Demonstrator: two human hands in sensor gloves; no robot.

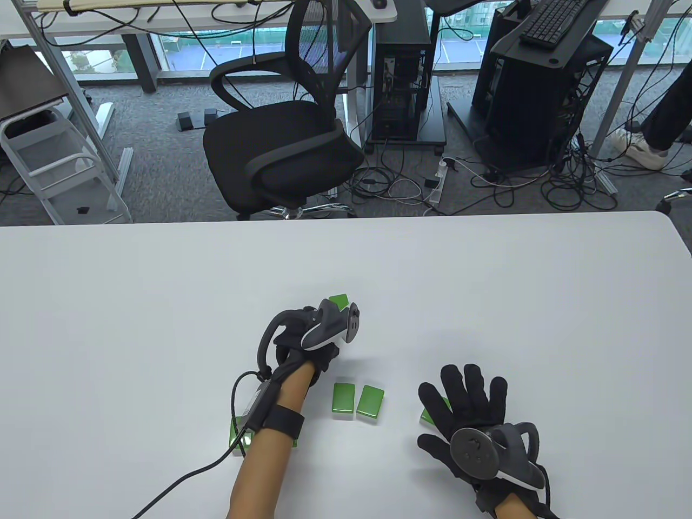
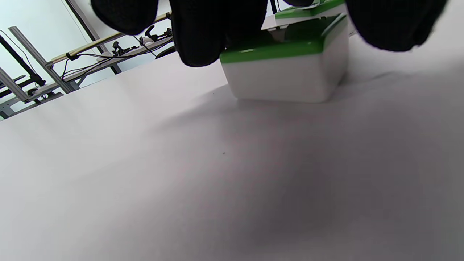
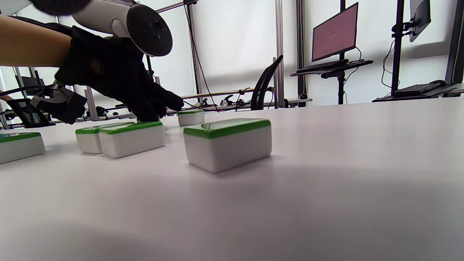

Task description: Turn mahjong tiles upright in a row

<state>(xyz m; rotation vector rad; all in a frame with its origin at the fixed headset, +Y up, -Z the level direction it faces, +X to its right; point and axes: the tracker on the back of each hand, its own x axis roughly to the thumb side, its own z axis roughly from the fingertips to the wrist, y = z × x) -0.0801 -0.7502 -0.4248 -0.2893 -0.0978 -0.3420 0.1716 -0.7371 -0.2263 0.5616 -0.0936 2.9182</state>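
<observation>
Several green-backed white mahjong tiles lie flat on the white table (image 1: 162, 303). My left hand (image 1: 319, 332) reaches forward. In the left wrist view its fingertips (image 2: 214, 32) sit at both ends of one flat tile (image 2: 286, 72), with another tile (image 2: 308, 11) just behind it. One far tile (image 1: 339, 300) shows past the tracker. Two tiles (image 1: 343, 400) (image 1: 371, 403) lie side by side in the middle. My right hand (image 1: 465, 403) lies flat with its fingers spread, partly covering a tile (image 1: 428, 416), which is the nearest one in the right wrist view (image 3: 227, 143). One tile (image 1: 238, 438) lies under my left forearm.
The table's far edge (image 1: 346, 216) borders an office chair (image 1: 281, 146) and computer towers on the floor. A cable (image 1: 184, 478) runs from my left wrist across the table toward the front edge.
</observation>
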